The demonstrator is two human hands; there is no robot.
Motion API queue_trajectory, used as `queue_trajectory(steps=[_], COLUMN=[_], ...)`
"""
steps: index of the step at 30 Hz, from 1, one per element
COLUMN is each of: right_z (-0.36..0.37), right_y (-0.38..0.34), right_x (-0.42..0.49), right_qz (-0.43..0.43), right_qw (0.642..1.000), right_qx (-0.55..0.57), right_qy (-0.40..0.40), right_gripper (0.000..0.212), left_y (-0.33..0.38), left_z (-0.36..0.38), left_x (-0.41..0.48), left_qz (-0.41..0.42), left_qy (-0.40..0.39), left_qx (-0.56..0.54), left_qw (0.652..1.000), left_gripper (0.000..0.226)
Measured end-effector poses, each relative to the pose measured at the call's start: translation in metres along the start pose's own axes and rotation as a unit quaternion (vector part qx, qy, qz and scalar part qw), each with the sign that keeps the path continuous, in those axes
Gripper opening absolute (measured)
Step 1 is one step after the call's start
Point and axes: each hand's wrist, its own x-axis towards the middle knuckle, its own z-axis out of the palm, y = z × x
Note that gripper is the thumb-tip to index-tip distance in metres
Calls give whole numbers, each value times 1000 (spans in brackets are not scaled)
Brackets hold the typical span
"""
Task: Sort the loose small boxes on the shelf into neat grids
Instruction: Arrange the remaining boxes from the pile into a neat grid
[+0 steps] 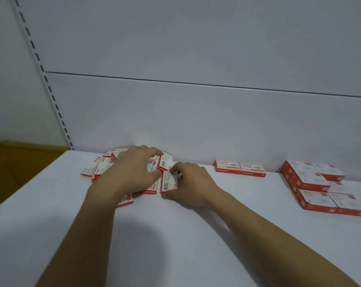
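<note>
White-and-red small cardboard boxes (102, 168) lie in a loose heap at the back left of the white shelf (185, 255), overlapping at mixed angles, near the white back panel (196, 121).

Head view.
- Left hand (131, 168) is over the heap. Its forefinger and thumb curve round a tilted box (166, 162), apparently pinching it.
- Right hand (192, 183) holds a second box (169, 183) by its ends, thumb at the near end and fingers at the far end. The box sits low on the shelf, just right of the heap.
- A finished pair of boxes (240, 168) sits against the back panel. A larger stacked grid (316, 187) stands far right.

Judgement: the step is picking from the heap, and much of the heap is still unsorted. The next move likely carries both boxes right to extend the pair, which calls for turning them label-up and butting their edges flush.

Room: open shelf lies between heap and pair, with more toward the front. The heap sits near the shelf's left edge, beside the slotted upright (40, 65), so sideways knocks could push boxes off.
</note>
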Motion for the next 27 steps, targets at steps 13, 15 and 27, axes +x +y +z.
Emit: queue_trajectory(steps=[13,15,27], right_z=[-56,-55,-39], right_y=[59,62,69], right_x=[-63,-77,-105], right_qz=[44,50,33], right_qw=[994,993,980], right_qx=[87,91,174], right_qy=[44,49,95], right_gripper=[72,72,78], left_y=[50,58,95], left_z=[40,46,73], left_x=[1,-2,-9], left_qz=[122,114,-34], left_qy=[40,35,-111], left_qx=[18,1,-404], left_qw=[992,993,907], left_gripper=[49,46,14])
